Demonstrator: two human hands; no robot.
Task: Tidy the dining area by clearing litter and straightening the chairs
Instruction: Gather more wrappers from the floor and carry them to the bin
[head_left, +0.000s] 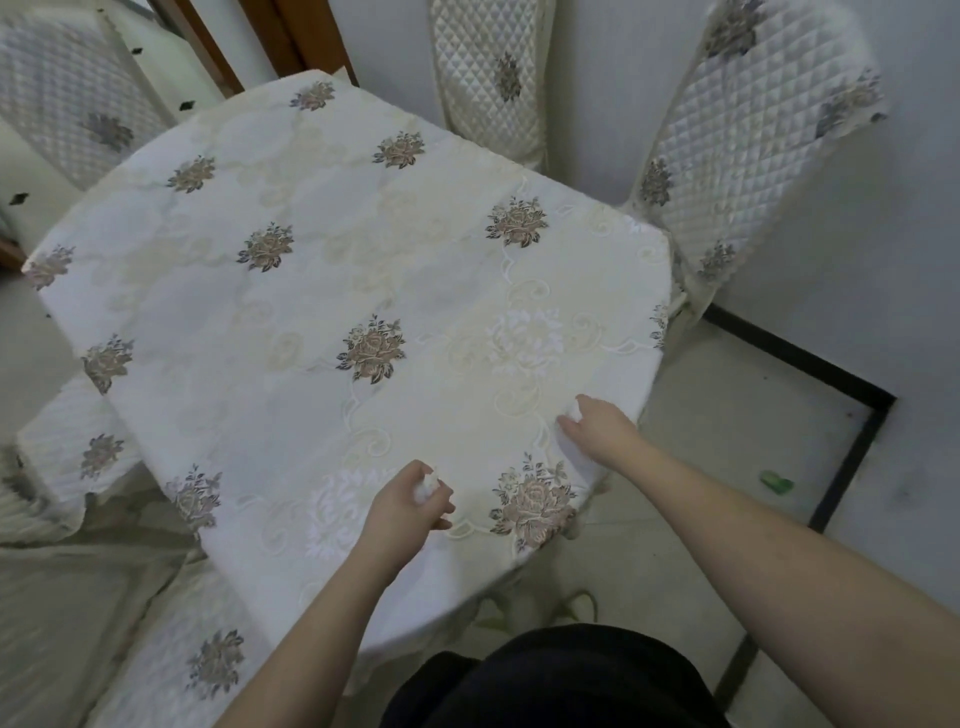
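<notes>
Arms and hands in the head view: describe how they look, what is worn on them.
Both forearms are bare, no sleeves in view. The left hand and right hand wear no gloves, and no rings, watch or bracelets are visible. A dark garment covers the body below.

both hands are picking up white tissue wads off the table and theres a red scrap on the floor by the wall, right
Not quite: the head view shows the scrap on the floor is green, not red. The left hand and right hand do each grip a white tissue wad over the tablecloth.

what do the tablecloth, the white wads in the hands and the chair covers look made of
Tablecloth: woven fabric with embroidered roses, slight sheen. White wads: probably crumpled tissue, soft and matte, though blurred. Chair covers: quilted satin-like fabric, shiny diamond stitching.
</notes>
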